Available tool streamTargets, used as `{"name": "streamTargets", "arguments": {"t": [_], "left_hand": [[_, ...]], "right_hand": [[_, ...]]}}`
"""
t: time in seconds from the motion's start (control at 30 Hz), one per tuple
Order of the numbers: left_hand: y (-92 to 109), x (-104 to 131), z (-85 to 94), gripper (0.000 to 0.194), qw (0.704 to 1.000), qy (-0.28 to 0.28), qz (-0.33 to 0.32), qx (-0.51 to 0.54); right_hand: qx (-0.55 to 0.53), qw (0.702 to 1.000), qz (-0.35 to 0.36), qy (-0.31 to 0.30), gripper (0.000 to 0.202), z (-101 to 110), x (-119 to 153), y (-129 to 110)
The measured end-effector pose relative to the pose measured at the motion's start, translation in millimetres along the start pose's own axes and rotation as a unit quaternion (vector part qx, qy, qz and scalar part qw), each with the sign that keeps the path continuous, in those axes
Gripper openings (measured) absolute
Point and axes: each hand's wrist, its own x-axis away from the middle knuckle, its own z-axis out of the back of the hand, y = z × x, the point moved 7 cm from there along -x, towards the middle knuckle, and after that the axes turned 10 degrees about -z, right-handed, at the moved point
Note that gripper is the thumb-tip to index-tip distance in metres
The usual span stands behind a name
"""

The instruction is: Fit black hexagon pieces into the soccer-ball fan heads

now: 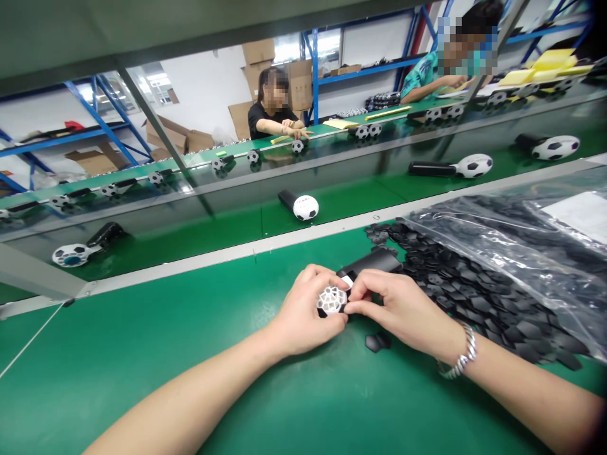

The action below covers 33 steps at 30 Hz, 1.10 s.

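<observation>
The left hand (310, 316) is curled in a C, thumb below and fingers above, and has hold of a white ball-shaped head (332, 300) with an open lattice face and black patches at its rim; this head sits above the green worktop (190, 366), near its middle; a black handle (372, 262) lies behind the right fingers, its far end just beside a pile of black pieces (474, 291).

The right hand (403, 306) is nearly closed, thumb and forefinger drawn to a narrow pinch at the head's right edge; what sits between those tips is hidden, so I cannot tell whether they grip a piece; a silver bracelet (462, 357) circles the wrist.

Room to the right is tight; the pile and a clear plastic bag (512, 234) spread up to the right forearm, and a few loose pieces (377, 342) lie under the right hand; on the left, the green surface runs wide out to a pale line, and more of it stretches toward the near side; beyond the hands, a pale metal rail (237, 251) bounds the far edge; past it, a green conveyor (227, 221) carries spaced football-patterned units (306, 207).
</observation>
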Motion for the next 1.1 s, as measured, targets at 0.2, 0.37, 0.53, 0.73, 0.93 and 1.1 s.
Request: {"name": "streamTargets", "arguments": {"t": [0.2, 0.37, 0.53, 0.73, 0.93, 1.1], "left_hand": [[-6, -1, 1.7, 0.036, 1.0, 0.025, -0.003, -0.012], [-5, 1, 0.8, 0.035, 0.999, 0.031, 0.005, 0.014], [-16, 2, 28.6, 0.034, 0.998, 0.051, 0.013, -0.021], [-86, -28, 137.5, 0.029, 0.923, 0.219, 0.091, -0.303], [-117, -92, 134.0, 0.054, 0.906, 0.122, 0.099, -0.392], [-118, -178, 61.7, 0.075, 0.917, -0.067, 0.01, -0.393]], "right_hand": [[0.012, 0.999, 0.023, 0.041, 0.016, 0, -3, 4], [0.021, 0.997, 0.06, 0.041, 0.015, 1, -6, -7], [0.131, 0.984, 0.049, 0.108, 0.016, 32, -12, 12], [0.41, 0.891, -0.107, 0.163, 0.019, 60, -21, 75], [0.38, 0.914, -0.096, 0.102, 0.017, 45, -24, 61], [0.345, 0.929, -0.089, 0.103, 0.018, 43, -22, 57]]}}
